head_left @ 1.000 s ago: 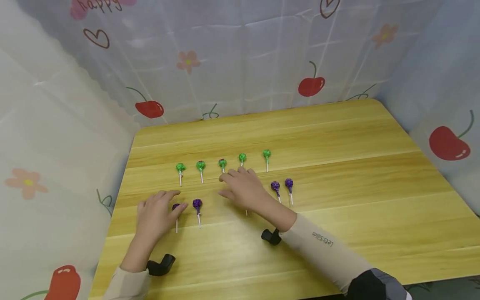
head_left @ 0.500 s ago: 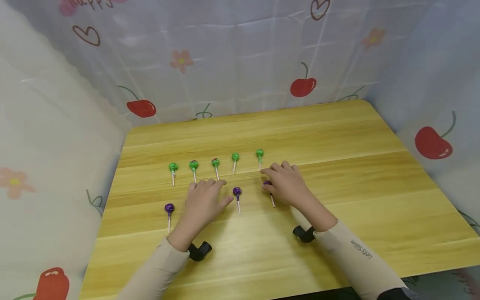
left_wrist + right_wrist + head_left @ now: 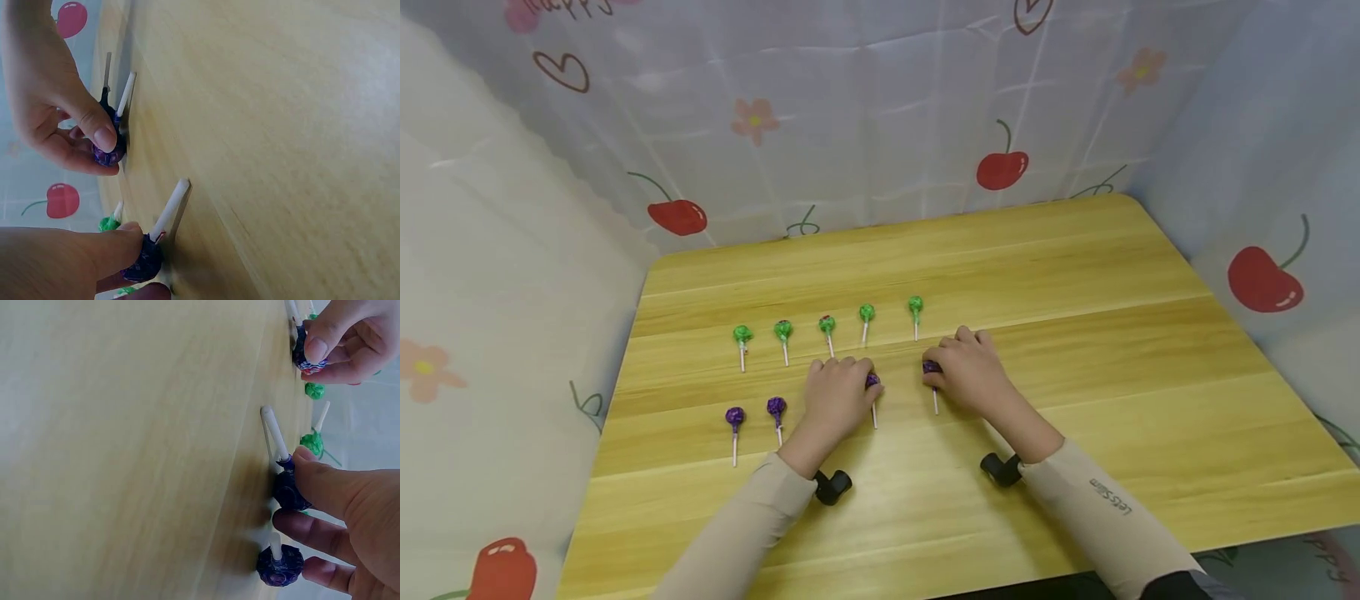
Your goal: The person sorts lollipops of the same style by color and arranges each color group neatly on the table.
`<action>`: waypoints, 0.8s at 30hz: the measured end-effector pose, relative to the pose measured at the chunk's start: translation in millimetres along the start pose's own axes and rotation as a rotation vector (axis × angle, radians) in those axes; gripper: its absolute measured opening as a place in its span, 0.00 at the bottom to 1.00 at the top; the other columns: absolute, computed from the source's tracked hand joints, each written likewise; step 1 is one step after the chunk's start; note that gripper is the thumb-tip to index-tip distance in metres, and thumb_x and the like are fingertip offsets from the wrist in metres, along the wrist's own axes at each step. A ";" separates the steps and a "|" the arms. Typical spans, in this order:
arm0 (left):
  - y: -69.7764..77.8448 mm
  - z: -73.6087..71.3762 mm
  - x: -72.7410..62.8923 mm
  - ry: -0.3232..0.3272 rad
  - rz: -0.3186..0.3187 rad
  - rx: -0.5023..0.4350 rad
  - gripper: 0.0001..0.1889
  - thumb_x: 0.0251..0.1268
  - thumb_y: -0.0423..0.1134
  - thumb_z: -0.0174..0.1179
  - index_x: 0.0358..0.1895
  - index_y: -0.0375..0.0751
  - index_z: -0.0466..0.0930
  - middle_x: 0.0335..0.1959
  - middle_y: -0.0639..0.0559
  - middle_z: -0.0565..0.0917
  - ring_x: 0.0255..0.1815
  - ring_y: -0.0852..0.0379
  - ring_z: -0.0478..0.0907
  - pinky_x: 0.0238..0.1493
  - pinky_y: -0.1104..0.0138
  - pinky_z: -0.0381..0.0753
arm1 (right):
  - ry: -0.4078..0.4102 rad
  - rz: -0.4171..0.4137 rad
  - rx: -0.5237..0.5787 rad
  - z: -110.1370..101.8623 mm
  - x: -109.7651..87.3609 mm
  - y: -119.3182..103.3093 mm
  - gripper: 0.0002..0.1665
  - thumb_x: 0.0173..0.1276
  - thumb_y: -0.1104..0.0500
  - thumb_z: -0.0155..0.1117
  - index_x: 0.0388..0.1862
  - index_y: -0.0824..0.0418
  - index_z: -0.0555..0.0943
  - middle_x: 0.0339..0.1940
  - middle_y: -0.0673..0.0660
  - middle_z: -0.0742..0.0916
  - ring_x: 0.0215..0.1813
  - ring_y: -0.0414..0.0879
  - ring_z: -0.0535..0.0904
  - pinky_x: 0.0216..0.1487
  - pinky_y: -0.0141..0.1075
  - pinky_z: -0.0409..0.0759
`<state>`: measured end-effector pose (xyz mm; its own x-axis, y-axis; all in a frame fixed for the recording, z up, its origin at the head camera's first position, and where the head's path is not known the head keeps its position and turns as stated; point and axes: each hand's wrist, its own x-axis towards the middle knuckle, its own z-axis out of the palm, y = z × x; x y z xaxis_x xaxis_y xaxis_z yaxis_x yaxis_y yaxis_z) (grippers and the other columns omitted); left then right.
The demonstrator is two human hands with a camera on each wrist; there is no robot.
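My left hand pinches the wrapped head of a purple lollipop in the middle of the near row. My right hand holds another purple lollipop by its head between thumb and finger. Both sticks point toward the front of the table. Beside my right fingers lies a further purple lollipop, hidden behind that hand in the head view. Two more, a purple lollipop and its purple neighbour, lie to the left of my left hand.
Behind the purple ones, a row of several green lollipops lies on the wooden table. A curtain printed with cherries and flowers stands along the table's back and sides. Black wrist devices sit under both wrists.
From the left end, my left hand has moved right to the middle purple lollipop. My right hand has moved right from there to the right-hand pair, where one lollipop's stick now points straighter toward me.
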<state>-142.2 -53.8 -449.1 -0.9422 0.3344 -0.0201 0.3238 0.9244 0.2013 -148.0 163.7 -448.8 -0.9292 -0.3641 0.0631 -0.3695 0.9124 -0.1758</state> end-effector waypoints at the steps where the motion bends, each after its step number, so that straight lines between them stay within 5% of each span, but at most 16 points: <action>1: 0.0 0.5 0.8 0.007 0.000 -0.005 0.13 0.65 0.53 0.65 0.43 0.49 0.85 0.32 0.53 0.85 0.29 0.53 0.75 0.38 0.61 0.63 | 0.002 0.001 0.005 0.4 0.5 0.0 0.13 0.64 0.45 0.71 0.43 0.49 0.88 0.34 0.48 0.87 0.35 0.47 0.66 0.40 0.42 0.59; 10: -5.9 -4.9 -2.6 0.017 -0.012 -0.069 0.09 0.64 0.49 0.67 0.36 0.49 0.86 0.29 0.56 0.85 0.30 0.54 0.75 0.39 0.60 0.62 | 0.009 0.000 0.021 4.2 3.5 -0.7 0.12 0.62 0.45 0.73 0.38 0.50 0.88 0.31 0.47 0.86 0.35 0.47 0.65 0.40 0.42 0.57; 24: -38.0 -20.7 -33.5 -0.010 -0.056 -0.047 0.10 0.59 0.51 0.71 0.33 0.50 0.87 0.30 0.56 0.86 0.30 0.54 0.74 0.40 0.59 0.63 | 0.022 0.002 0.037 5.9 -0.4 1.1 0.14 0.62 0.46 0.72 0.42 0.52 0.88 0.34 0.50 0.87 0.40 0.49 0.70 0.45 0.46 0.62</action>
<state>-124.7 -103.9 -435.9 -0.9578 0.2843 -0.0424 0.2659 0.9324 0.2450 -148.0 163.7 -454.8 -0.9299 -0.3580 0.0847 -0.3679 0.9053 -0.2125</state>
